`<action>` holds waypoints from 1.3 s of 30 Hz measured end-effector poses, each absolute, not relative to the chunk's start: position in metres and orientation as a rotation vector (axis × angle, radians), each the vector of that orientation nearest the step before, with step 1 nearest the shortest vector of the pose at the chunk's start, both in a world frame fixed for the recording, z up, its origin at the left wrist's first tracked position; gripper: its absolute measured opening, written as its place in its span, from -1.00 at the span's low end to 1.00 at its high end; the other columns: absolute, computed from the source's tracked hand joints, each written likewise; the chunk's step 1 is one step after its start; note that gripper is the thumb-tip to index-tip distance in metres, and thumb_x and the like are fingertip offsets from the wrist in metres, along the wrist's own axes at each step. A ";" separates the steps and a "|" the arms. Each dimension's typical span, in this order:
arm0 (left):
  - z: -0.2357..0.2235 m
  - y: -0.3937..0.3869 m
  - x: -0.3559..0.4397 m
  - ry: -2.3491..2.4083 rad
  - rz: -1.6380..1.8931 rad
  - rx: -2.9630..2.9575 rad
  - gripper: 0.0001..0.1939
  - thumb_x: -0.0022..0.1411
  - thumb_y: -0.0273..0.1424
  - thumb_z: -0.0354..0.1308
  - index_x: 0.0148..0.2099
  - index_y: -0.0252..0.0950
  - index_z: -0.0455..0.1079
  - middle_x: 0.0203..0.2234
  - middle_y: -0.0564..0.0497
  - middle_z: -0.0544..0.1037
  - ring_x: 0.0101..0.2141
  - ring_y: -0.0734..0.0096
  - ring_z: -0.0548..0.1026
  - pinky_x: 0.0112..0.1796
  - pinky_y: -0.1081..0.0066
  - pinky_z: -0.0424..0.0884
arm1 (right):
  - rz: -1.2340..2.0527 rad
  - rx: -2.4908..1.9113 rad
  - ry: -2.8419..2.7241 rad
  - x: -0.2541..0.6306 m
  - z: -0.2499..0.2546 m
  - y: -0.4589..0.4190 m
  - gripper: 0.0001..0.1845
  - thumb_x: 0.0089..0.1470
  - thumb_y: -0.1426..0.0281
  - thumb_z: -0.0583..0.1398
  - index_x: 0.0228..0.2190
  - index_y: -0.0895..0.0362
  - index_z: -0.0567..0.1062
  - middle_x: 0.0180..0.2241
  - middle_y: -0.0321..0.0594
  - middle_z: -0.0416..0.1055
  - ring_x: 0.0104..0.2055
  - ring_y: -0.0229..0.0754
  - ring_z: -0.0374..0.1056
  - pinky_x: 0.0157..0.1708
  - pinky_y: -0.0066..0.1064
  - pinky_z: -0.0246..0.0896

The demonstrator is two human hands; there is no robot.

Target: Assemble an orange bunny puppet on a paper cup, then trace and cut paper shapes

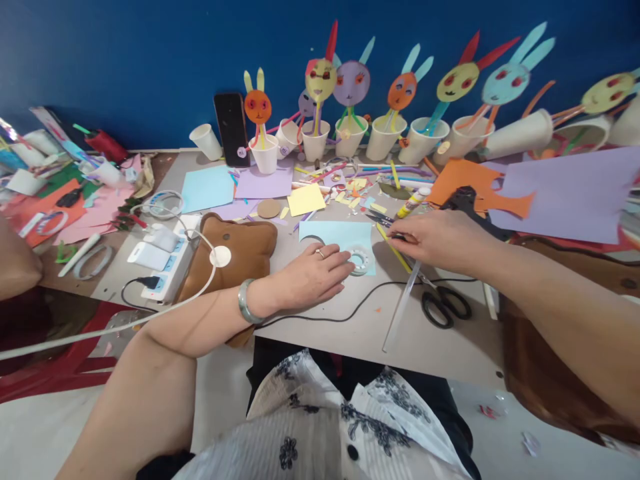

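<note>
My left hand (316,275) lies flat with its fingers stretched out over the front edge of a light blue paper sheet (345,233). Its fingertips are beside a white ring-shaped roll of tape (359,261) on the sheet. To the right, my right hand (434,239) is closed, its fingertips at the dark handle of small scissors (381,219) with blades toward the left; the fingers partly hide the handle. A yellow pipe cleaner (397,252) passes under that hand. Larger black-handled scissors (445,307) and a clear glue stick (401,308) lie just in front of it.
Paper cups with rabbit-faced figures (320,80) line the blue wall, near a phone (231,127). A glue gun (465,203) lies right, on orange paper (453,177). Left are a power strip (173,267) and brown cushion (235,247). A black cable (345,319) crosses the table.
</note>
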State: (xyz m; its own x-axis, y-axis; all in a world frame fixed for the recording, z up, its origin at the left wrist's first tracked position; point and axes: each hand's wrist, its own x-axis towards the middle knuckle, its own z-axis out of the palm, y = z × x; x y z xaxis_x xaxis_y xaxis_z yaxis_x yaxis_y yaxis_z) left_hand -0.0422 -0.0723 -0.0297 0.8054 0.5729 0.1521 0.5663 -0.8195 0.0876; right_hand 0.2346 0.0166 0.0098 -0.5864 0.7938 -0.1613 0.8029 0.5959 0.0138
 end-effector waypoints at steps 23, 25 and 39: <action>-0.032 -0.072 -0.042 0.917 0.339 2.961 -0.68 0.55 -0.37 0.03 0.20 -0.38 0.45 0.19 -0.33 0.57 0.17 -0.02 0.51 0.12 0.02 0.43 | 0.053 2.389 2.110 0.388 0.038 0.023 -0.70 0.25 0.20 0.29 -0.10 0.10 0.70 -0.24 0.01 0.66 -0.31 -0.06 0.40 -0.36 -0.21 0.17; -0.033 -0.072 -0.041 0.914 0.350 2.972 -0.68 0.55 -0.37 0.02 0.20 -0.38 0.45 0.18 -0.34 0.58 0.17 -0.02 0.51 0.12 0.03 0.44 | 0.094 2.405 2.065 0.393 0.029 0.022 -0.71 0.20 0.28 0.28 -0.10 0.09 0.70 -0.26 -0.04 0.66 -0.28 -0.03 0.43 -0.37 -0.22 0.17; -0.037 -0.072 -0.044 0.883 0.394 3.003 -0.64 0.57 -0.34 0.01 0.23 -0.42 0.43 0.21 -0.36 0.57 0.20 -0.06 0.50 0.14 0.02 0.43 | 0.254 2.126 2.574 0.344 0.023 0.048 -0.74 0.18 0.36 0.22 -0.16 0.14 0.68 -0.22 -0.03 0.68 -0.19 -0.01 0.53 -0.22 -0.27 0.27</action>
State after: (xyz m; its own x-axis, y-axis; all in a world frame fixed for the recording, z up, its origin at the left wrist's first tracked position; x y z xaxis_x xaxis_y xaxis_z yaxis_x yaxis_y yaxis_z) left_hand -0.0435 -0.0717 -0.0374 0.8122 0.5311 0.2414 0.5345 -0.8433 0.0569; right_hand 0.3439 0.0483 0.0229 -0.1807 0.9504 0.2532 0.9816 0.1906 -0.0149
